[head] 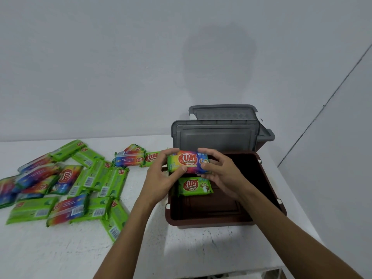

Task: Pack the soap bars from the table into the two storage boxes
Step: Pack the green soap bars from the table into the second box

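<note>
Rainbow soap bar (188, 162): wrapped, label up, roughly level, pinched at both ends between the left hand (161, 174) and the right hand (219, 172). Green soap bar (194, 186): flat on the floor of the front storage box (269, 178), just below the hands. Front storage box: brown, open, grey lid (215, 137) upright beyond the hands. Rear storage box (223, 113): directly behind, lid raised. Loose soap bars (66, 188): green and rainbow wrappers, heaped left of the left hand.

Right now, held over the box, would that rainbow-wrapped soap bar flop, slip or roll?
Probably stiff: the rainbow-wrapped soap bar keeps its flat block shape though the left hand and right hand pinch only its ends. Its plastic-looking wrapper may be slippery. Flat-sided, so unlikely to roll.
</note>
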{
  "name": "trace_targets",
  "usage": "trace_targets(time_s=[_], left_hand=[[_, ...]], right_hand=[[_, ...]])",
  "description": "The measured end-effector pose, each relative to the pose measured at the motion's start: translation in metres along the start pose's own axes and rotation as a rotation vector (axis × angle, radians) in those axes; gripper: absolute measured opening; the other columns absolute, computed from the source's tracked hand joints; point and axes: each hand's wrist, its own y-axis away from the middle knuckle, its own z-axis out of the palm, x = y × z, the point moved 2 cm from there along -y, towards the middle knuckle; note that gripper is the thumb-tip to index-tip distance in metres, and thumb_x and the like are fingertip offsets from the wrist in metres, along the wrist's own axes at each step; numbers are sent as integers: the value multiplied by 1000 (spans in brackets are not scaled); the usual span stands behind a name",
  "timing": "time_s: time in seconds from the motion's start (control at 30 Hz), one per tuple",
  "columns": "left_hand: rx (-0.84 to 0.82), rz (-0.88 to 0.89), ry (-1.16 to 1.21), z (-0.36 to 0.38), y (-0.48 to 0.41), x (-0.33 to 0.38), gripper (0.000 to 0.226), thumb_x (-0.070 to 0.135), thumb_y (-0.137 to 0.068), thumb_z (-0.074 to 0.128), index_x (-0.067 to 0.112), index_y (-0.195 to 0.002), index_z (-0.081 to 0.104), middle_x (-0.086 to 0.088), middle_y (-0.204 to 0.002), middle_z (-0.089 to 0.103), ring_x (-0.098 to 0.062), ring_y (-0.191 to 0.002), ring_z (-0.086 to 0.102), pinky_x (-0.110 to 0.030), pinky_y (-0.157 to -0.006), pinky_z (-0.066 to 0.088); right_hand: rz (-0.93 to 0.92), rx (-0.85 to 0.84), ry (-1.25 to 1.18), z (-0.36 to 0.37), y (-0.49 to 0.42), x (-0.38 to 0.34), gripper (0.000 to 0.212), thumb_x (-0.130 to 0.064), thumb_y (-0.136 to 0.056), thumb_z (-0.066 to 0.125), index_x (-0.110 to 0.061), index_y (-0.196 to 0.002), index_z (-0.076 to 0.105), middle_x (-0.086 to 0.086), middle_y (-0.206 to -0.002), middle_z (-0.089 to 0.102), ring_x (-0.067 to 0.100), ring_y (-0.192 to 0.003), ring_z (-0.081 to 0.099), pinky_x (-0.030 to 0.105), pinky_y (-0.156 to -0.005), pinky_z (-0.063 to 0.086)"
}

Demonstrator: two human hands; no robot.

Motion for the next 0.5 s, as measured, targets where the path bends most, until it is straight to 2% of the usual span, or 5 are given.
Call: trace_targets(time_s=[0.1, 0.17, 0.27, 0.37, 0.5], left_hand=[[0, 5, -182, -4, 0, -5, 40, 38, -87, 63, 28, -125, 55, 10, -123, 57, 7, -108, 54, -5, -76, 46], [32, 40, -313, -10, 0, -13, 42, 50, -89, 56, 30, -125, 56, 12, -127, 57, 3, -116, 51, -15, -91, 45], [-1, 121, -494, -15, 1, -27, 43, 51, -91, 51, 29, -128, 55, 9, -138, 51, -5, -129, 42, -30, -106, 37], [-54, 157, -606, -14, 3, -41, 44, 49, -92, 47, 27, -129, 55, 6, -148, 40, -11, -136, 34, -36, -110, 34], [-42, 158, -609, -13, 4, -50, 45, 52, -93, 39, 27, -127, 56, 6, -150, 37, -13, -138, 35, -40, -110, 36]], right_hand=[[50, -9, 102, -10, 5, 2, 39, 0, -88, 63, -16, -124, 58, 16, -124, 56, 27, -107, 65, 38, -81, 59], [90, -10, 231, -19, 9, 7, 38, -2, -88, 64, -18, -121, 59, 11, -121, 56, 26, -108, 64, 42, -84, 59], [181, -9, 375, -29, 11, 17, 36, -3, -88, 64, -20, -119, 59, 6, -119, 54, 24, -108, 61, 38, -80, 60], [287, -45, 454, -34, 8, 27, 37, 0, -89, 63, -17, -120, 58, 9, -124, 51, 23, -108, 61, 32, -74, 61], [423, -133, 473, -32, 4, 43, 37, 4, -88, 62, -18, -117, 58, 9, -125, 48, 25, -109, 59, 34, -76, 61]])
